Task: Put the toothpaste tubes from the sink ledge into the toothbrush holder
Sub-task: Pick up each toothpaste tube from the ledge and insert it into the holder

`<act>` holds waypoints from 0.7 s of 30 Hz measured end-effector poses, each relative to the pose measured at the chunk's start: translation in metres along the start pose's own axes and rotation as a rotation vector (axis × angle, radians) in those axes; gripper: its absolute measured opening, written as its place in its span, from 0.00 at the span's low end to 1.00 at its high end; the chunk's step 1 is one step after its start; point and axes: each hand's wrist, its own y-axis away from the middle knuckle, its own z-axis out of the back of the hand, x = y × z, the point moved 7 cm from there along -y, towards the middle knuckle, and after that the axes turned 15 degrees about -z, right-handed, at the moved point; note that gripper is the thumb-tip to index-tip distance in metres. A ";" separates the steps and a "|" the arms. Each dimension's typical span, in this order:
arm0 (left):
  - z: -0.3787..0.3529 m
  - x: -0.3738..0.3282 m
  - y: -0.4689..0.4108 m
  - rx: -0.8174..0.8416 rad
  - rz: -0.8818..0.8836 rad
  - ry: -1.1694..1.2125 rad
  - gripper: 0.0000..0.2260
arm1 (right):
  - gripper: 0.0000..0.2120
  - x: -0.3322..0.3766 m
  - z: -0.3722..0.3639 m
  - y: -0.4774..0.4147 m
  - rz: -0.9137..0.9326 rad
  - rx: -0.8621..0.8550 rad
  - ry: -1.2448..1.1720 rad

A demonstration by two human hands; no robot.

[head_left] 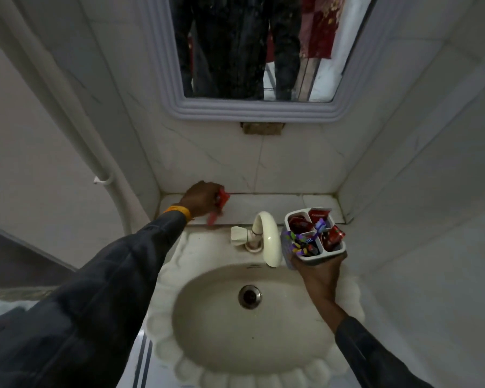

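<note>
My left hand (pixel 200 198) is at the far left of the tiled sink ledge (pixel 263 204), closed around a red toothpaste tube (pixel 219 205) whose lower end points down toward the basin. My right hand (pixel 318 271) grips from below a grey toothbrush holder (pixel 331 252) with several compartments, held above the right side of the sink. In the holder stand red toothpaste tubes (pixel 318 214) and several purple and blue toothbrushes (pixel 305 242).
A cream tap (pixel 266 236) with a curved spout stands between my hands, above the oval basin (pixel 221 331) and its drain (pixel 249 296). A framed mirror (pixel 252 51) hangs on the tiled wall. A white pipe (pixel 76 130) runs down the left wall.
</note>
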 end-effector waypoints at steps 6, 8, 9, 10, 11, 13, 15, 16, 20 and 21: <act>0.059 -0.107 -0.021 -0.159 -0.331 0.243 0.12 | 0.55 -0.001 0.001 -0.002 -0.004 -0.015 0.013; 0.064 -0.142 -0.022 -0.107 -0.421 0.258 0.11 | 0.56 -0.001 0.002 -0.002 -0.005 -0.021 0.010; 0.066 -0.156 -0.022 -0.096 -0.453 0.250 0.11 | 0.56 0.000 0.002 -0.001 -0.006 -0.017 0.009; 0.067 -0.169 -0.023 -0.097 -0.479 0.236 0.12 | 0.57 0.001 0.002 -0.001 -0.005 -0.012 0.006; 0.066 -0.177 -0.024 -0.096 -0.494 0.222 0.12 | 0.57 0.001 0.002 0.000 0.001 -0.008 0.006; 0.059 -0.187 -0.027 -0.075 -0.498 0.206 0.14 | 0.56 0.003 0.001 0.001 0.008 0.002 0.004; 0.046 -0.191 -0.029 -0.052 -0.499 0.169 0.14 | 0.54 0.006 0.001 0.002 0.019 0.008 -0.014; 0.040 -0.192 -0.030 -0.056 -0.501 0.142 0.13 | 0.53 0.008 0.001 0.002 0.026 0.012 -0.020; 0.025 -0.197 -0.032 -0.146 -0.499 -0.006 0.10 | 0.53 0.008 0.002 0.002 0.042 0.006 -0.027; 0.022 -0.198 -0.032 -0.165 -0.496 -0.045 0.10 | 0.53 0.007 0.002 0.002 0.039 0.003 -0.028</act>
